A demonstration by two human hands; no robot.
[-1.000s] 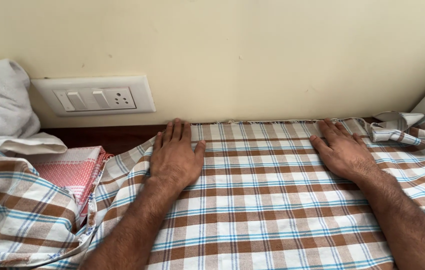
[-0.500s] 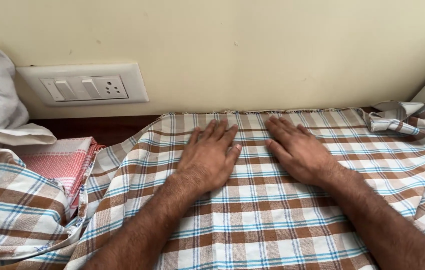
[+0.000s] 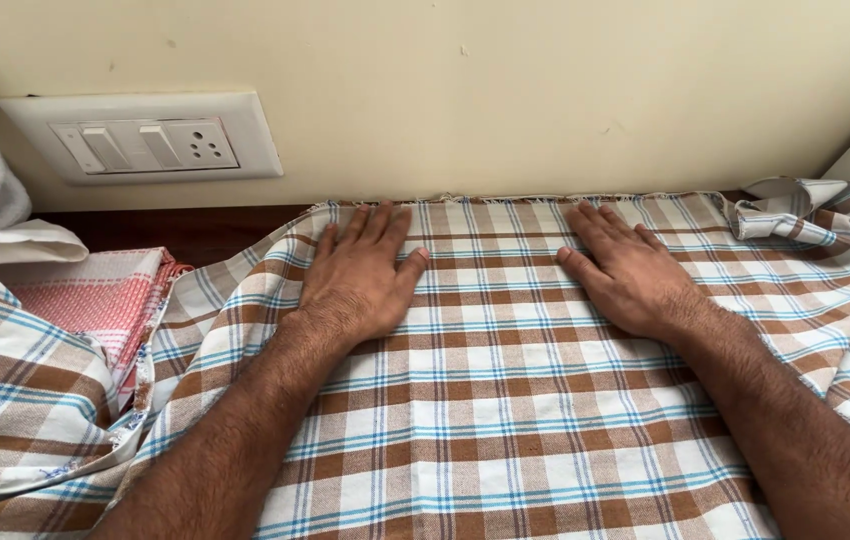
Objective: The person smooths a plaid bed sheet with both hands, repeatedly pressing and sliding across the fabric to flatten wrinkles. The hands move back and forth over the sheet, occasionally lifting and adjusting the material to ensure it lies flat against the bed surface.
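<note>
Cream wall with white switch plate [image 3: 140,145]. Left hand [image 3: 360,280] and right hand [image 3: 630,275] lie flat, fingers spread, gripping nothing, pressing the checked cloth [image 3: 505,400] near the desk's far edge: smoothing step.

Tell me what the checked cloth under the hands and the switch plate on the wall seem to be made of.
The checked cloth looks like woven cotton, matt and soft: threads show in the brown, blue and white checks, and its far edge is frayed. Both the left hand and right hand lie flat on it. The switch plate looks like moulded plastic, off-white with a slight sheen and smooth rounded edges.
</note>
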